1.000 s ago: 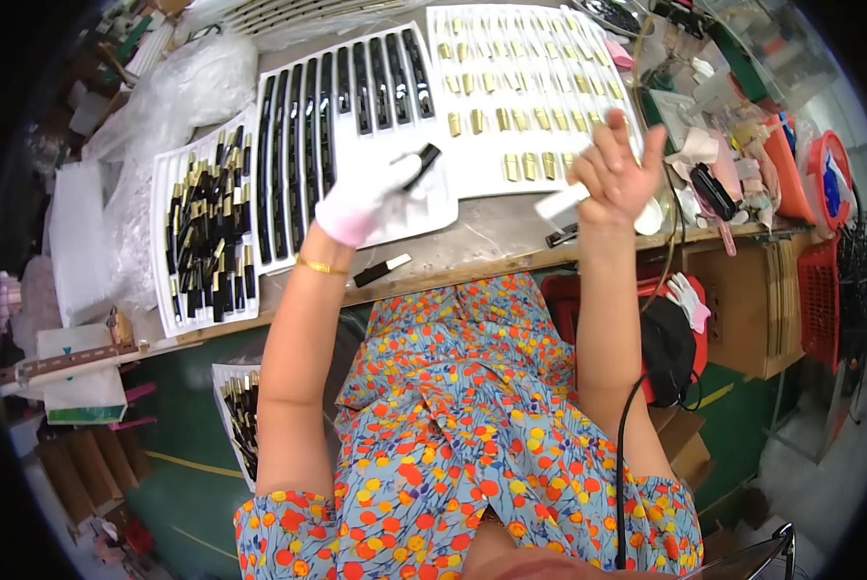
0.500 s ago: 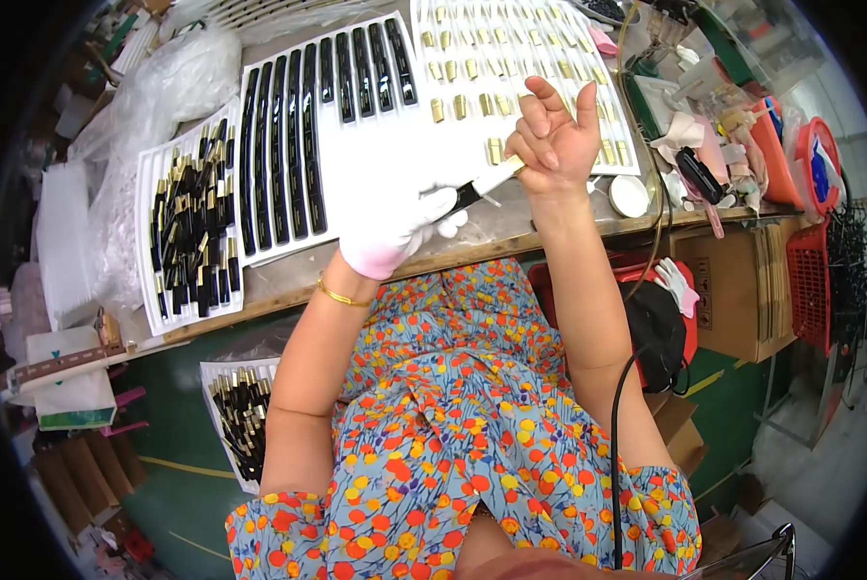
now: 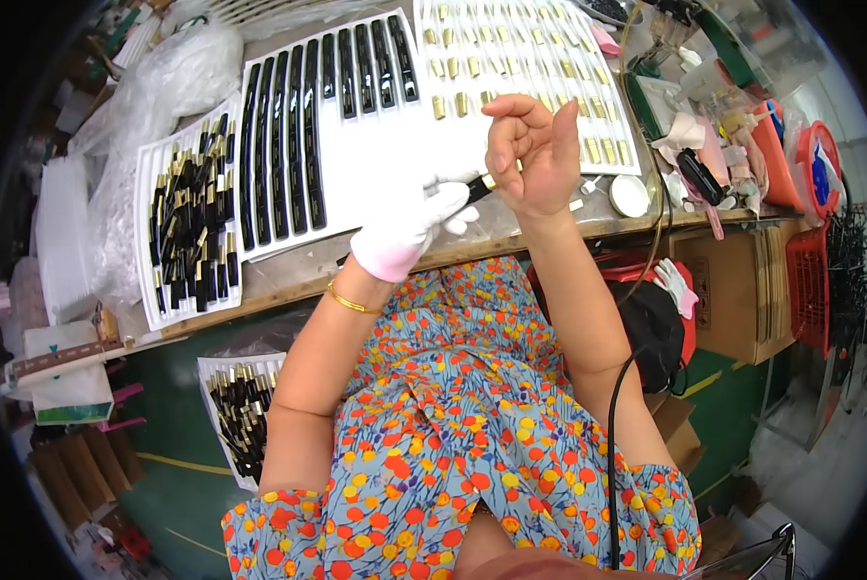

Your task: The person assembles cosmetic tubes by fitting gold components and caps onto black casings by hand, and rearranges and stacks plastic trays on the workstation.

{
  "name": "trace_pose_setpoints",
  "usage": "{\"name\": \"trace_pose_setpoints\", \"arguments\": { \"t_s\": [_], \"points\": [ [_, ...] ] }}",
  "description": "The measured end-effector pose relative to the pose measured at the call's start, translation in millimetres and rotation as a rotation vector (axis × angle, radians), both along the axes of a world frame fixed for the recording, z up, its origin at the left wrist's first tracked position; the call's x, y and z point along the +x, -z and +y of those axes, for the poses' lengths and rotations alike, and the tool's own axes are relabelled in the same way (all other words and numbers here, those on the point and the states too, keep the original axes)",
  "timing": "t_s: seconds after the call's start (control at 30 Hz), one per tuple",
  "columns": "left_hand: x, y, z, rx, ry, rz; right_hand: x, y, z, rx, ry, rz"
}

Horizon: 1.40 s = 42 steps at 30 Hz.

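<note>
My left hand [image 3: 409, 224], in a white glove with a pink cuff, is closed around a slim black cosmetic tube [image 3: 479, 188]. The tube points up and right, its gold end close against my bare right hand [image 3: 535, 159]. That hand is palm up, thumb and forefinger apart, the other fingers curled in at a small gold cap [image 3: 519, 166]; its grip is partly hidden. Beyond the hands lies a white tray [image 3: 366, 145] with rows of black tubes [image 3: 279, 145]. Beside it, another white tray holds rows of gold caps [image 3: 467, 68].
Loose black-and-gold tubes [image 3: 197, 217] lie heaped in a tray at the left. More fill a lower tray [image 3: 240, 416] by my left arm. A round white lid [image 3: 630, 195] and a small white piece [image 3: 576, 205] lie right of my hands. A cardboard box [image 3: 733, 290] stands below the table.
My right hand has moved left and a little down, closing in on the tube in my left hand. The white length seen between them is now hidden or gone.
</note>
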State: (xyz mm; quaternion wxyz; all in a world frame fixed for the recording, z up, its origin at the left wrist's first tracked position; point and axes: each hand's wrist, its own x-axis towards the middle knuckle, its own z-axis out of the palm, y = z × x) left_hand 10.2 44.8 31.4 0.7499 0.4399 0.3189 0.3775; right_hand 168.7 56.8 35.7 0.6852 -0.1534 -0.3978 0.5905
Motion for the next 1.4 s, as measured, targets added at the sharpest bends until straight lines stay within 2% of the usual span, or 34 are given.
{"name": "trace_pose_setpoints", "arguments": {
  "t_s": [0.03,0.1,0.17,0.2,0.23,0.3,0.33,0.37,0.4,0.43,0.47,0.5,0.53,0.57,0.6,0.63,0.67,0.73,0.77,0.8,0.83,0.87,0.9,0.93,0.97,1.0,1.03,1.1,1.4],
  "points": [
    [0,8,1,-0.016,0.048,-0.01,-1,3,-3,0.002,-0.013,0.002],
    [-1,14,-2,-0.021,0.068,-0.057,-8,8,-4,-0.012,0.199,-0.241],
    [-6,14,-4,-0.026,0.052,-0.091,-4,11,-2,0.05,0.013,-0.091],
    [-13,7,-2,0.05,0.047,-0.085,-7,6,-2,0.022,-0.027,-0.006],
    [-27,8,0,0.004,0.056,-0.168,-9,-1,-2,-0.033,-0.003,0.027],
    [-64,16,22,0.302,-0.15,0.128,-4,-8,1,-0.023,0.078,0.147],
    [-97,8,28,0.175,-0.259,0.16,5,-9,-2,-0.05,0.124,0.142],
    [-137,30,52,0.297,-0.415,0.223,13,-7,-3,-0.085,0.182,0.132],
    [-173,26,62,0.289,-0.562,0.296,14,-5,-2,-0.084,0.183,0.136],
    [-249,73,109,0.164,-0.557,0.272,16,0,-1,-0.108,0.124,0.182],
    [-258,58,100,0.529,-0.986,0.825,20,7,-3,-0.135,0.077,0.225],
    [-297,59,111,0.757,-0.987,1.28,18,18,0,-0.122,-0.056,0.363],
    [-312,51,114,0.346,-0.921,1.417,10,22,1,-0.148,-0.175,0.5],
    [-339,63,121,0.541,-0.981,1.508,-1,16,-2,-0.193,-0.221,0.53],
    [-373,87,138,0.476,-1.004,1.558,-13,11,-2,-0.202,-0.274,0.575],
    [-346,56,127,0.508,-1.082,1.82,-24,2,-5,-0.208,-0.244,0.501],
    [-346,53,131,0.627,-1.158,1.381,-29,-6,-8,-0.221,-0.301,0.597],
    [-297,4,113,0.66,-1.077,1.404,-35,-25,-14,-0.231,-0.382,0.699],
    [-352,44,137,1.23,-0.93,1.968,-38,-38,-19,-0.167,-0.429,0.673],
    [-291,3,115,0.86,-1.129,1.353,-42,-51,-25,-0.152,-0.5,0.712],
    [-272,-22,100,0.973,-1.116,1.415,-48,-70,-33,-0.233,-0.531,0.778],
    [-233,-52,73,1.108,-1.122,1.358,-51,-86,-43,-0.254,-0.528,0.696],
    [-213,-70,60,1.07,-1.054,0.674,-55,-97,-49,-0.245,-0.591,0.693],
    [-191,-90,37,1.108,-1.051,0.528,-59,-105,-53,-0.242,-0.692,0.759],
    [-188,-78,39,1.082,-1.046,0.511,-79,-105,-45,0.114,-0.953,1.111],
    [-181,-70,38,1.067,-1.031,0.509,-70,-117,-67,-0.174,-0.766,0.833],
    [-177,-68,38,1.062,-1.016,0.513,-76,-118,-69,-0.178,-0.761,0.829],
    [-172,-69,38,1.068,-0.99,0.523,-92,-118,-65,-0.097,-0.943,1.034],
    [-128,-52,31,1.049,-0.791,0.556,-84,-103,-70,-0.094,-0.848,1.022]
  ]
}}
